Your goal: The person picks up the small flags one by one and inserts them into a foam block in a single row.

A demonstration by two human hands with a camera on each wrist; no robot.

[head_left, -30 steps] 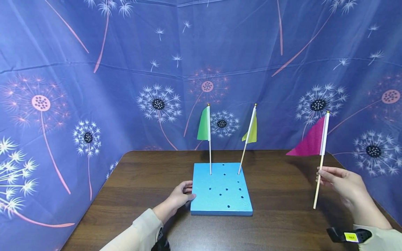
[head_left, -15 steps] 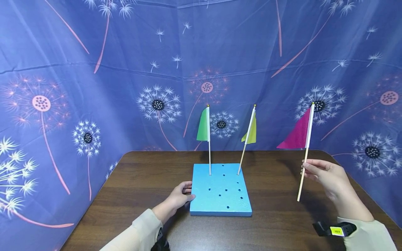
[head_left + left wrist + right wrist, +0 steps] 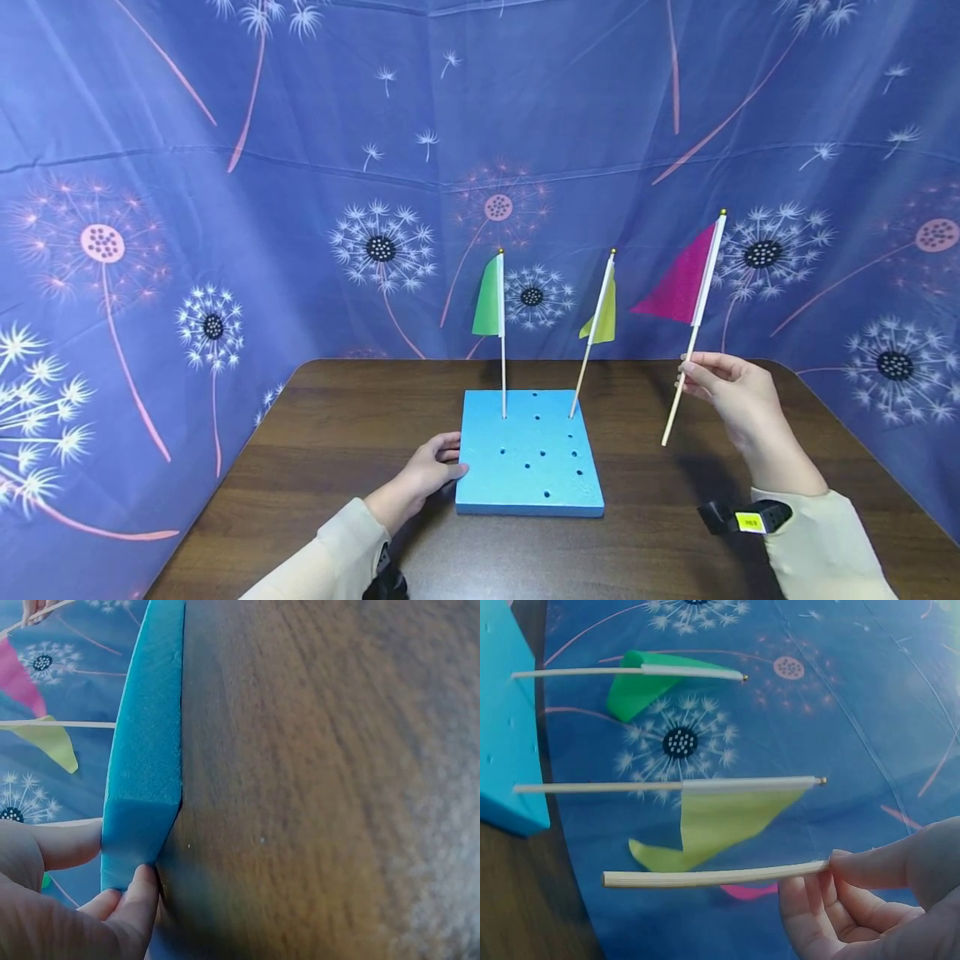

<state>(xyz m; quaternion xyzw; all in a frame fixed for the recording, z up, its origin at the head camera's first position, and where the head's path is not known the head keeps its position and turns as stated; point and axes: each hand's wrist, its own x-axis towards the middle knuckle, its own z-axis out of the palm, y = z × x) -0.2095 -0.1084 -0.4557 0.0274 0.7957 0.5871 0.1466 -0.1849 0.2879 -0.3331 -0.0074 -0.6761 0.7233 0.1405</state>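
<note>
My right hand pinches the wooden stick of a magenta flag between thumb and fingers, raised to the right of a blue foam board. The stick's bare lower end points down and left. My left hand grips the board's left edge, thumb on top and fingers at the side and underside. A green flag stands upright in a hole near the back left of the board. Near the back right, a yellow flag leans to the right in its hole.
Several small holes dot the board's top. The board lies on a dark brown wooden table. Behind the table hangs a blue cloth with a dandelion print. Dark straps are on both wrists, the right strap with a yellow label.
My right hand has moved left and up with the magenta flag, closer to the board. The flag now tilts more to the right. My left hand and the board stay put.
</note>
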